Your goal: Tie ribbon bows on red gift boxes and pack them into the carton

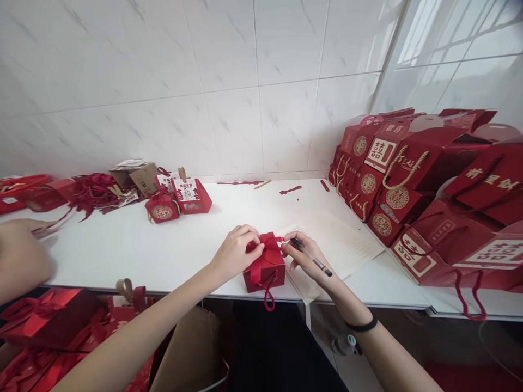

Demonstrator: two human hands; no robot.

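A small red gift box (274, 276) stands at the table's front edge, a twisted cord loop hanging from its front. Across its top runs a red satin ribbon (271, 251) gathered into a bow or knot. My left hand (235, 251) is closed, its thumb and fingers pinching the ribbon on the box's left side. With thumb and forefinger, my right hand (305, 251) grips the ribbon's right end. A dark pen (322, 267) is also tucked in that hand, lying across the palm toward the wrist. Under the right hand lies a printed paper sheet (347, 239).
Red gift boxes (368, 185) with cord handles are piled high at the right. Smaller boxes (195, 195) and a ribbon heap (96, 190) sit at the back left. Another person's hand (24, 245) reaches in from the left, above more ribboned boxes (44, 316).
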